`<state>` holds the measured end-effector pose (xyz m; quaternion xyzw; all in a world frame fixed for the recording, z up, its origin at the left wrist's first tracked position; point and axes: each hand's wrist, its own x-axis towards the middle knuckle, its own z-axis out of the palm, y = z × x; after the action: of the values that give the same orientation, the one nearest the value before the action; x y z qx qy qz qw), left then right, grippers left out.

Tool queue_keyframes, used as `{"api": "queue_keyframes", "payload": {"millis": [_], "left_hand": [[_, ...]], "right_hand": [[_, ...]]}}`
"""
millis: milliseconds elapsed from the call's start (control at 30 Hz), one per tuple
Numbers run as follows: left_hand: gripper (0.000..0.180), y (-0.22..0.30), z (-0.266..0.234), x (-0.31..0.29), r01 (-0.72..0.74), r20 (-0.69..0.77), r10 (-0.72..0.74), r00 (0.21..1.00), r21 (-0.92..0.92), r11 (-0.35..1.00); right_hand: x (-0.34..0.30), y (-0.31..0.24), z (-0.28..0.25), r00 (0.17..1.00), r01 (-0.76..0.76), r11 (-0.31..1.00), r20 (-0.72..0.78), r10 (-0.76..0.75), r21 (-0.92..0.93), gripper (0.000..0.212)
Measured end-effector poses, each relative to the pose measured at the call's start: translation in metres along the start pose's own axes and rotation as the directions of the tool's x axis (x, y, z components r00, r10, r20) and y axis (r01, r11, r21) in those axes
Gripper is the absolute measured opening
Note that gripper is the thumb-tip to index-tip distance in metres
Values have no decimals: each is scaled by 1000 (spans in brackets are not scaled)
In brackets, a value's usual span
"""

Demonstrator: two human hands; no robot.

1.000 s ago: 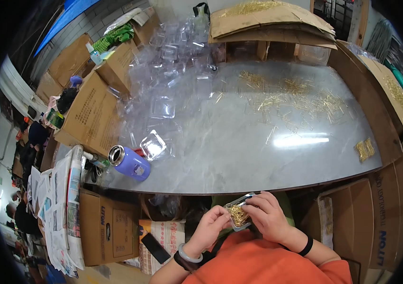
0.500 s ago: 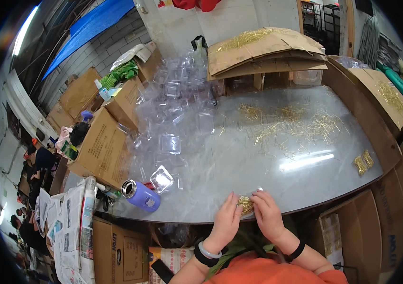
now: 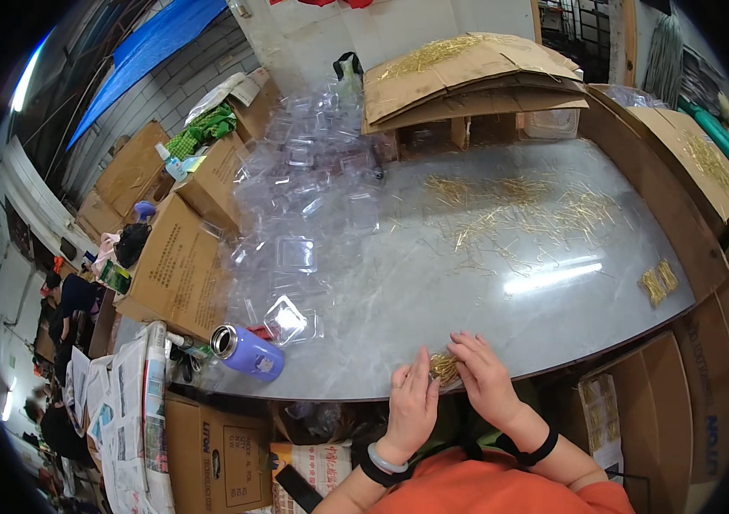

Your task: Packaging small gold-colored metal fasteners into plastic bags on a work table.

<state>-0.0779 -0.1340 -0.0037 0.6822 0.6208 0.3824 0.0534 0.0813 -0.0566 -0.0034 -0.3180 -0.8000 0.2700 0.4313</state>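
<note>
Left hand: we see the left hand (image 3: 413,403) with fingers long and close together, standing along the left side of the wire bundle, not curled into a fist.
Right hand: we find the right hand (image 3: 486,377) loosely spread, fingers slightly bent, at the bundle's right side; whether either palm presses on it, we cannot tell.
Wire bundle: gold-coloured, the bundle (image 3: 444,368) sits between the hands at the near edge of the table (image 3: 416,295).
Wrists: we note a pale bangle (image 3: 387,460) and a black band on the left, another black band (image 3: 541,448) on the right.
Purple bottle: to the left, we see the bottle (image 3: 257,355) with its mouth uncovered.
Plastic trays: clear trays (image 3: 297,254) crowd the table's left side.
Loose wires: gold wires (image 3: 544,212) lie scattered across the far right half.
Packed bundles: two more bundles (image 3: 658,283) lie side by side near the right edge.
Cardboard: beyond, we see stacked sheets (image 3: 501,73) with gold wires on top.
</note>
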Motion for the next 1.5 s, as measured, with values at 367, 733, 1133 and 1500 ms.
{"api": "queue_keyframes", "payload": {"millis": [367,733,1133,1500], "left_hand": [[51,-4,15,-5,-46,-85,43,995,-44,998],[71,-5,20,9,-122,3,122,993,32,992],[93,-8,30,8,-97,-171,92,981,-23,995],[95,-4,13,9,-48,25,52,998,-139,989]], "right_hand": [[-18,-11,-15,1000,15,966,27,-9,-259,56],[-19,4,-20,997,-64,979,-64,53,-194,55],[15,-13,-1,999,-38,925,14,47,-378,74],[12,6,-11,995,-3,978,100,24,-209,75]]}}
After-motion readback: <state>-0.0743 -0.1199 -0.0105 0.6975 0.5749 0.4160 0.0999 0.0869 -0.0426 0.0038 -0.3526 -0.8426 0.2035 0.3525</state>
